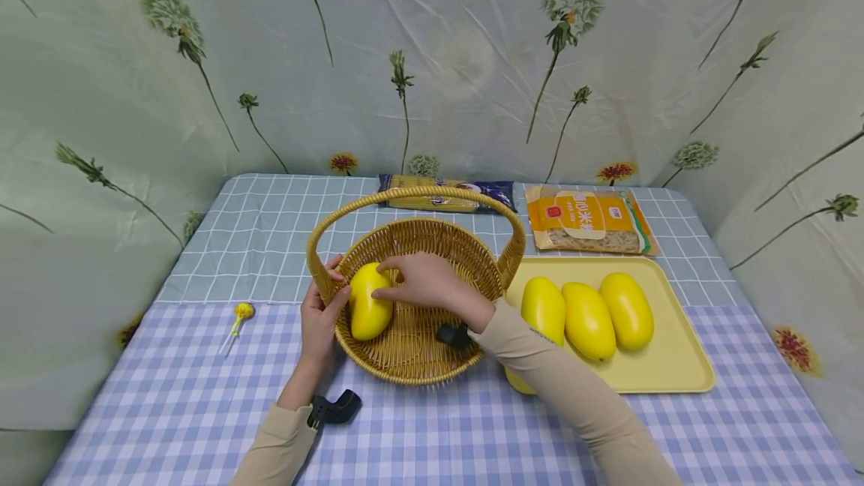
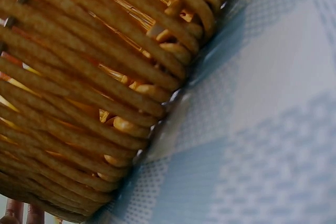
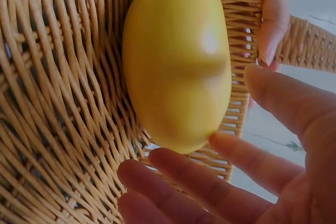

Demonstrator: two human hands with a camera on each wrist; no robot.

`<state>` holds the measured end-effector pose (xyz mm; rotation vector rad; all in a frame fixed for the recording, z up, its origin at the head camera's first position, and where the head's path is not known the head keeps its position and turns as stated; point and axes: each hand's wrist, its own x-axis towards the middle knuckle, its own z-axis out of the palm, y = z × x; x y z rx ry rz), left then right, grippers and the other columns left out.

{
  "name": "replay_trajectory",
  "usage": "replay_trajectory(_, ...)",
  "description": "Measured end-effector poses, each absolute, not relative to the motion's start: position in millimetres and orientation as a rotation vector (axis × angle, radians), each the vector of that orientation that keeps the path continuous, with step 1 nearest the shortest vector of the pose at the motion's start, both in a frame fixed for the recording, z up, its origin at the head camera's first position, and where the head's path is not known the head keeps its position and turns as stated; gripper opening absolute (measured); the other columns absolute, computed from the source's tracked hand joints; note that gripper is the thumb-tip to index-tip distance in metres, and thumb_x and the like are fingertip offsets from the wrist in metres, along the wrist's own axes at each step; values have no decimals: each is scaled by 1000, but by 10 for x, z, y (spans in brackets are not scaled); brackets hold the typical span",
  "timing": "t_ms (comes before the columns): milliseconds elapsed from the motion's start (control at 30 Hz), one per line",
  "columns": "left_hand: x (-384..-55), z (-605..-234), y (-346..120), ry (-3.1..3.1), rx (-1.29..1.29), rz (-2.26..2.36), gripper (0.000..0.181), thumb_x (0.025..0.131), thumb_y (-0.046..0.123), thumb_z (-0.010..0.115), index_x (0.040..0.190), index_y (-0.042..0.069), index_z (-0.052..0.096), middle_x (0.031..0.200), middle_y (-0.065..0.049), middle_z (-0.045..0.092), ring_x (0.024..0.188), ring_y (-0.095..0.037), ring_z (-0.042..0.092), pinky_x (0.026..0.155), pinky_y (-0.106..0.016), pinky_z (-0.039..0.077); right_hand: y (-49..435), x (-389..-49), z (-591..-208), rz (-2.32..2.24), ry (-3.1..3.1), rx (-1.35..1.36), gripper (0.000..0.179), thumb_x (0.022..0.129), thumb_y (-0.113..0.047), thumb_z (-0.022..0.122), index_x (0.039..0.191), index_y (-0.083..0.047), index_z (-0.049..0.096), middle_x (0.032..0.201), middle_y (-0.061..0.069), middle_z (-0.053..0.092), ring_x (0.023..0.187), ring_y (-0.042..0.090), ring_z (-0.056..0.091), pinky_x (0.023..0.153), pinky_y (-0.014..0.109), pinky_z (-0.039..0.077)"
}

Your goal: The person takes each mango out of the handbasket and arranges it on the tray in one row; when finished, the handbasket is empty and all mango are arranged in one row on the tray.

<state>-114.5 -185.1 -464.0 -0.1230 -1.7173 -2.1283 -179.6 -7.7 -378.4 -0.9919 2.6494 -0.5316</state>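
A yellow mango point(image 1: 370, 301) lies inside the left part of a round wicker basket point(image 1: 417, 377) with a tall arched handle. My right hand point(image 1: 424, 280) reaches over the basket from the right. In the right wrist view its fingers are spread beside the mango point(image 3: 176, 61); one fingertip meets the mango's end, and the thumb stands apart from it. My left hand point(image 1: 320, 322) grips the basket's left rim near the handle's foot, thumb at the rim. The left wrist view is mostly filled by the basket's woven side point(image 2: 79, 98), with a few fingertips point(image 2: 35, 214) at the lower corner.
Right of the basket, a yellow tray point(image 1: 668, 373) bears three mangoes point(image 1: 589, 321). Behind it lies an orange grain bag point(image 1: 590, 221). A blue-and-yellow pasta packet point(image 1: 442, 199) lies behind the basket. A wrapped lollipop point(image 1: 241, 313) rests at left on the checked cloth point(image 1: 418, 448).
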Motion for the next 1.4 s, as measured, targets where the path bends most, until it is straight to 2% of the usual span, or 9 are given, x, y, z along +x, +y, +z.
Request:
replay_trajectory(333,-1140,-4631,-1846,-1738,-112,-2117,22,91,-9,53,107,-18,40,141,-22,40,131,-28,35,102,-25,34,-158,-1727,-3858,-572,2670,-966,62,85,-51,65,133,-14,53,115,6,65,90,22,63,74,32,49)
replay_trajectory(667,-1136,-4635,-1849,-1734,-96,-2134,25,92,-5,54,108,-18,39,142,-19,41,131,-27,36,102,-25,34,-211,-1687,-3864,-595,2661,-938,68,80,-51,71,134,-13,52,110,6,65,80,16,59,61,24,45)
replay_trajectory(1033,-1141,-4635,-1845,-1725,-86,-2139,22,91,-9,52,107,-18,40,141,-19,42,131,-27,36,102,-25,34,-234,-1676,-3883,-683,2580,-877,67,81,-47,72,134,-15,47,95,4,64,68,13,55,56,23,45)
replay_trajectory(1400,-1134,-4631,-1848,-1728,-86,-2141,23,92,-7,53,107,-18,40,141,-20,41,131,-27,36,103,-25,33,-234,-1687,-3933,-834,2452,-787,68,80,-41,74,136,-19,41,95,3,60,73,14,57,58,26,48)
